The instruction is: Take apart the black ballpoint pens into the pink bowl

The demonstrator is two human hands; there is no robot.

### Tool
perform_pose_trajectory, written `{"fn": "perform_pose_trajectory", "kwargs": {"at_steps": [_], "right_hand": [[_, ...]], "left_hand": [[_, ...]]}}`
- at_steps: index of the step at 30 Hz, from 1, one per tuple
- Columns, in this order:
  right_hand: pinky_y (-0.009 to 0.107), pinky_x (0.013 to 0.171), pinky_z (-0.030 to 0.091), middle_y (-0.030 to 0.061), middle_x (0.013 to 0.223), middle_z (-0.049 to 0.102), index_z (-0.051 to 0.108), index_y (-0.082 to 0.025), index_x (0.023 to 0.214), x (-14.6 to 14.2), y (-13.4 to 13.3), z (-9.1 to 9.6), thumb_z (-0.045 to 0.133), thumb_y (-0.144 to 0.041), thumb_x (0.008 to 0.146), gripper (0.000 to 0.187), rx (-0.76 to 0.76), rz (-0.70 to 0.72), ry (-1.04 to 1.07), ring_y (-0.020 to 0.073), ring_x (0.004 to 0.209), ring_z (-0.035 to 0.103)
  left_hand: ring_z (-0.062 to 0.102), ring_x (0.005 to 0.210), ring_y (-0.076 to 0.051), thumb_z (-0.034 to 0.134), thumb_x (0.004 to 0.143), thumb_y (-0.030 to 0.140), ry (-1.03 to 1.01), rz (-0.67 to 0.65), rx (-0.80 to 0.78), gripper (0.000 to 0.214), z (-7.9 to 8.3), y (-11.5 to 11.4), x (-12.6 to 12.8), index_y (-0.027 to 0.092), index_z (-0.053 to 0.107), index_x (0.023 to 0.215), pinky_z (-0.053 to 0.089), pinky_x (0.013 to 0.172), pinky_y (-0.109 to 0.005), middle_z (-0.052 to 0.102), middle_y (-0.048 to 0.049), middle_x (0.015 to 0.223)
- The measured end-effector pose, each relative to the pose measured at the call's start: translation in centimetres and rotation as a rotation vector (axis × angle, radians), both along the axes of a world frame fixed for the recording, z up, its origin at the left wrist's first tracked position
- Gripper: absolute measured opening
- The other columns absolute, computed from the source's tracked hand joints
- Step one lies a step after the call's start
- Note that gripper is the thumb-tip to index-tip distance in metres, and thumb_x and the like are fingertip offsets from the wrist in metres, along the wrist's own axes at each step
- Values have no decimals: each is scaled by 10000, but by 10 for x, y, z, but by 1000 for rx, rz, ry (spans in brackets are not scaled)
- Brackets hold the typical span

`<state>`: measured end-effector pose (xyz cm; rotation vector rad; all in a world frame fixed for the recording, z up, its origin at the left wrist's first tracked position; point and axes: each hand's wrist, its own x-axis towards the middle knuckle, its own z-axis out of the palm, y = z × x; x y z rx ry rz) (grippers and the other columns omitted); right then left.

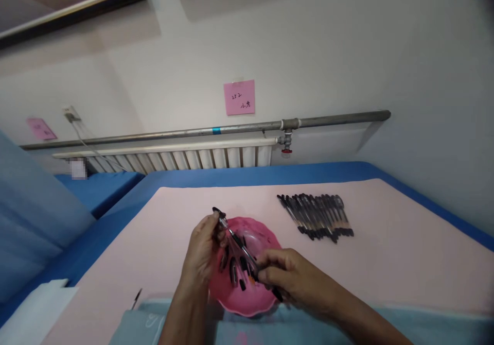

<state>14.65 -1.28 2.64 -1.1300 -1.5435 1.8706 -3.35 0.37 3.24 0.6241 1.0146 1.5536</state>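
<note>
Over the pink scalloped bowl, my left hand pinches a pen cap with a black clip, fingers closed. My right hand is closed around the rear part of a pen, tilted with its tip up and to the left. That tip is close to the cap's mouth; whether they touch I cannot tell. Inside the bowl, beneath my hands, lie loose black caps and clear pen parts, some hidden by my fingers. To the right, several black-ended pens lie side by side in a row.
A pink sheet covers the blue-edged table. Light blue cloth lies along the near edge, with one pen by it at left. White sheets are at far left. Behind stand a radiator and a pipe.
</note>
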Motion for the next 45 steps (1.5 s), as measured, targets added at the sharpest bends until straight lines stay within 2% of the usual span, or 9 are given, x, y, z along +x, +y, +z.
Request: {"fn": "perform_pose_trajectory", "kwargs": {"at_steps": [3,7,10,12,17,22,30,33,45], "right_hand": [[176,357,238,-77,469,450,540,-181,643,6,7,1,516,-183,659,29,54,-31,-136,45,354,357],[182,344,206,-79,456,459,531,-187,640,10,14,-1,505,-207,676,49,63,-129,-199,44,337,340],[190,356,194,-80,447,468,540,-187,646,8,14,-2,518,-199,671,35,48,-145,-146,42,336,322],[193,370,189,-83,439,450,538,-186,636,5,13,-4,522,-194,668,37,31,-152,-80,41,346,311],[190,395,192,-76,463,431,536,-184,634,1,9,-9,550,-224,668,54,-33,-138,68,47,388,317],[196,384,213,-85,425,420,532,-194,661,-1,3,-5,520,-232,717,69,-109,-85,78,48,338,306],[185,362,191,-70,443,466,550,-179,645,-2,0,2,516,-224,669,61,-170,-53,149,35,328,317],[189,351,171,-86,402,421,528,-187,614,-2,0,3,539,-242,671,80,-187,-32,187,32,305,289],[181,423,231,-67,547,485,489,-190,702,-3,-1,-3,664,-260,662,193,-197,-39,212,46,425,355]], "left_hand": [[355,391,-66,711,621,446,244,64,-67,362,-2,2,-16,176,482,545,270,405,-199,422,69,432],[380,396,-96,642,677,406,794,-56,-232,304,-9,0,-26,190,512,507,253,430,-226,443,48,413],[465,494,-131,664,646,317,1030,-70,-207,189,-11,-2,-20,187,584,536,286,486,-238,540,6,494],[486,534,-138,656,659,315,957,-113,-157,154,-10,-3,-13,179,620,596,306,507,-239,576,-8,555],[340,411,-74,642,698,458,392,-323,-110,308,-3,-7,7,167,559,640,226,422,-215,462,50,482],[315,404,-46,710,666,449,85,-380,-89,342,0,-9,13,146,554,684,195,388,-192,453,55,501],[299,396,-16,769,630,356,-65,-370,-85,345,-2,-7,9,109,651,840,182,378,-165,443,65,521],[298,393,-12,789,605,319,-86,-337,-78,313,-2,-7,11,109,658,797,185,379,-164,442,68,506],[342,416,-24,808,573,273,-176,-238,-56,256,-4,-5,15,122,659,716,253,397,-154,453,69,481]]}}
